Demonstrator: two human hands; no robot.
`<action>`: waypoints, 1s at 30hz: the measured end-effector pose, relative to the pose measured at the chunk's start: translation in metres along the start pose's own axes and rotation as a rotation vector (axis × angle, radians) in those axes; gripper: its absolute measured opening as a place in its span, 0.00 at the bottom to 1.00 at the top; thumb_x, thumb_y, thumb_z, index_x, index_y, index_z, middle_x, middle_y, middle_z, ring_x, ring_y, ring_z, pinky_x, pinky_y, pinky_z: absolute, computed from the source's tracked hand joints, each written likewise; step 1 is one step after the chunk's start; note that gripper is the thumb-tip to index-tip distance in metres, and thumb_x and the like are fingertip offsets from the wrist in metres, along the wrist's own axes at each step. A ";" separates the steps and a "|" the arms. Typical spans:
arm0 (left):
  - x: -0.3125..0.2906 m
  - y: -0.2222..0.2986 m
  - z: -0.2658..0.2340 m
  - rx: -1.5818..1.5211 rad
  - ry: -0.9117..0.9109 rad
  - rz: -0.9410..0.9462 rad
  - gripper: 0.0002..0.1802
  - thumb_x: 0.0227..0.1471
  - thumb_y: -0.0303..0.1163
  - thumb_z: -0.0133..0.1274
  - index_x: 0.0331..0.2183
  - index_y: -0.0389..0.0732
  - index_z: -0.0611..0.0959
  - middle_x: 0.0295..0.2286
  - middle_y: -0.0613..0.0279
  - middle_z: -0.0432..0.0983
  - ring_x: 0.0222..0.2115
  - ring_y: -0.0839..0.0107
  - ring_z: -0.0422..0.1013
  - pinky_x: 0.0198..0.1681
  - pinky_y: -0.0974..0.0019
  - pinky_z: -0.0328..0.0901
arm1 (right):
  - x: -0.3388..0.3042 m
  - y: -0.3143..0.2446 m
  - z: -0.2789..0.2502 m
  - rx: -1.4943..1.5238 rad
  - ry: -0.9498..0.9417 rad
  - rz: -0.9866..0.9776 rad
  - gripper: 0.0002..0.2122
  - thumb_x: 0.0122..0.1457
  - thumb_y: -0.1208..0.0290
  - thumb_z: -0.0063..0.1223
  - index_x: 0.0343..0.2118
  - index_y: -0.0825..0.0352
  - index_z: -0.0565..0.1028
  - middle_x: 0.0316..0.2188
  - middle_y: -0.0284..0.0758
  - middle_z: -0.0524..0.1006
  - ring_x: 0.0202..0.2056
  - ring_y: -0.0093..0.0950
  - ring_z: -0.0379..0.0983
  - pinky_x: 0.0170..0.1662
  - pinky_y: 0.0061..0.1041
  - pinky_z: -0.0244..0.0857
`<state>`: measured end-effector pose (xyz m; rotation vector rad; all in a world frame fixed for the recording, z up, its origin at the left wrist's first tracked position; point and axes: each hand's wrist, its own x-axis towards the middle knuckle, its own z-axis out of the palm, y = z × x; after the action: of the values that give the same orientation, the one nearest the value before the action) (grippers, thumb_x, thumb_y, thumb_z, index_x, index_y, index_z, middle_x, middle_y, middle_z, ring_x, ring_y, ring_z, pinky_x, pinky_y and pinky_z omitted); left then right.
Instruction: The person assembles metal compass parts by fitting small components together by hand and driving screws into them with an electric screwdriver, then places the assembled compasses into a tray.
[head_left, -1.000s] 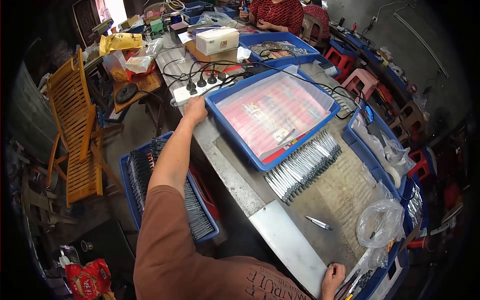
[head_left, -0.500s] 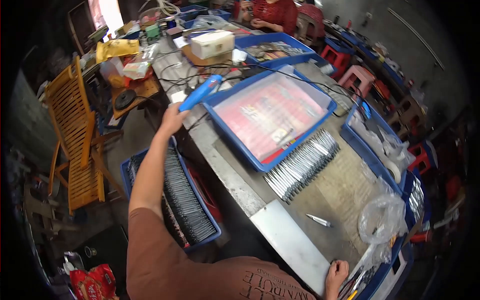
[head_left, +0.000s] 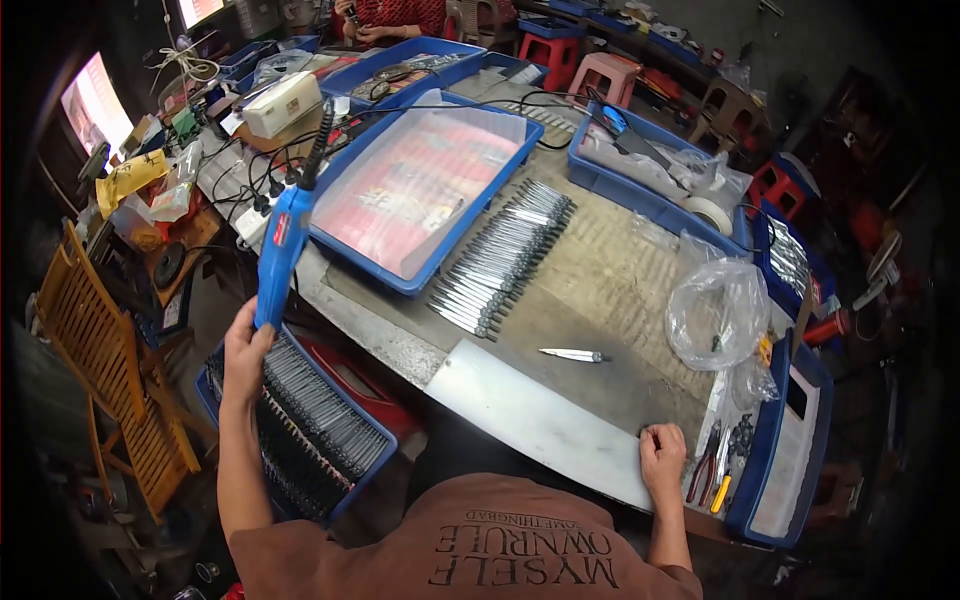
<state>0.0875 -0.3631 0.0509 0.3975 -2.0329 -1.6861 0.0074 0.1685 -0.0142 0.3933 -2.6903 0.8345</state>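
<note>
My left hand [head_left: 247,345] is closed around the lower end of a blue electric screwdriver [head_left: 283,240]. The tool stands nearly upright beside the table's left edge, its black cord rising from the top; my fingers hide its tip. My right hand [head_left: 663,458] rests, fingers curled, at the right end of a white board [head_left: 540,420], and nothing shows in it. Beyond the board lies a single slim silver pointed piece [head_left: 573,355]. Farther off, a row of similar silver pieces [head_left: 505,255] lies side by side next to a blue tray [head_left: 420,280] lined with clear sheet.
A blue bin [head_left: 365,470] full of dark slim parts stands below the table's left edge. Pliers [head_left: 703,470] lie right of my right hand, near a clear plastic bag [head_left: 718,312]. More blue trays line the right side. A person in red [head_left: 400,18] sits across the table.
My left hand has drawn the screwdriver back toward me and turned it more upright. My view has shifted to the right. My right hand stays at the board's end.
</note>
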 end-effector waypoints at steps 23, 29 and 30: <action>-0.115 0.073 0.223 0.012 -1.161 0.361 0.20 0.42 0.30 0.52 0.40 0.36 0.70 0.35 0.55 0.66 0.38 0.62 0.62 0.43 0.64 0.56 | -0.022 -0.106 -0.013 1.268 -0.332 -0.159 0.36 0.41 0.63 0.62 0.53 0.62 0.53 0.48 0.43 0.61 0.50 0.32 0.57 0.52 0.32 0.52; -0.133 0.075 0.258 -0.157 -1.262 0.218 0.20 0.44 0.31 0.51 0.41 0.36 0.69 0.34 0.54 0.64 0.38 0.62 0.62 0.43 0.64 0.56 | -0.034 -0.099 -0.023 1.619 -0.053 -0.228 0.25 0.45 0.71 0.56 0.47 0.61 0.58 0.42 0.40 0.65 0.46 0.33 0.61 0.49 0.32 0.55; -0.136 0.078 0.265 -0.159 -1.267 0.220 0.20 0.44 0.31 0.51 0.41 0.36 0.69 0.34 0.54 0.64 0.38 0.62 0.62 0.43 0.64 0.56 | -0.036 -0.109 -0.031 1.630 0.110 -0.050 0.24 0.42 0.64 0.58 0.43 0.61 0.62 0.31 0.36 0.69 0.36 0.30 0.66 0.44 0.33 0.57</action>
<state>0.0699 -0.0562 0.0681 -1.2079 -2.4773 -2.1534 0.0843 0.1061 0.0516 0.6319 -1.2719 2.6803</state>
